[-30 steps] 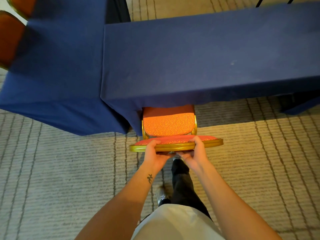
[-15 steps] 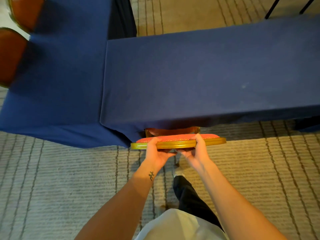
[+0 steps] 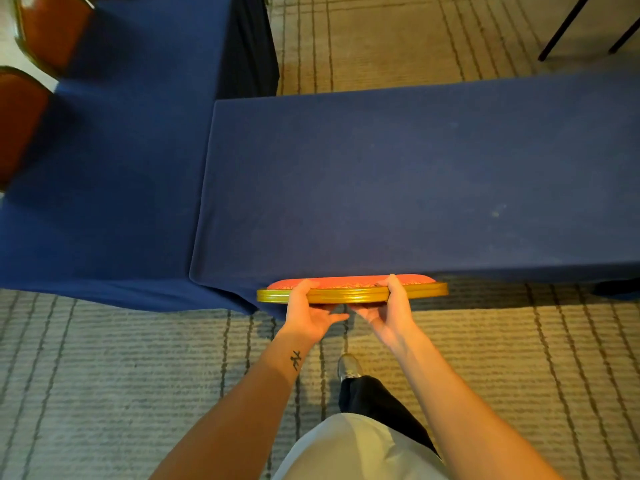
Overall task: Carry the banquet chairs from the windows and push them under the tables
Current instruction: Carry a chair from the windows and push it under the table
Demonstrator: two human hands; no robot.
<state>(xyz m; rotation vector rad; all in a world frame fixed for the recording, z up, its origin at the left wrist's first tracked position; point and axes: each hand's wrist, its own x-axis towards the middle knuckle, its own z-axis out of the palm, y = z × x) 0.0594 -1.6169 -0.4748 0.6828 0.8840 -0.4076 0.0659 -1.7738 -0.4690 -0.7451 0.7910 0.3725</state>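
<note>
Banquet chair (image 3: 349, 289) shows only the top of its back at the table's (image 3: 415, 185) near edge, my left hand (image 3: 308, 315) and right hand (image 3: 393, 313) both clasped over it, so I'd push evenly, keeping it square to that edge

Two long tables draped in dark blue cloth (image 3: 415, 185) (image 3: 114, 174). Three red-padded banquet chairs: one gold-rimmed chair (image 3: 349, 295) and two darker chair backs (image 3: 52, 32) (image 3: 17, 123). Two hands, a left hand (image 3: 308, 315) and a right hand (image 3: 393, 313). One grey shoe (image 3: 348, 367). Two thin black metal legs (image 3: 562, 27) (image 3: 623, 39).

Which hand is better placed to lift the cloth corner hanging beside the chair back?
Left. The left hand grips the gold-rimmed red chair back at the end nearest the draped navy tablecloth corner; the right hand grips farther away.
</note>
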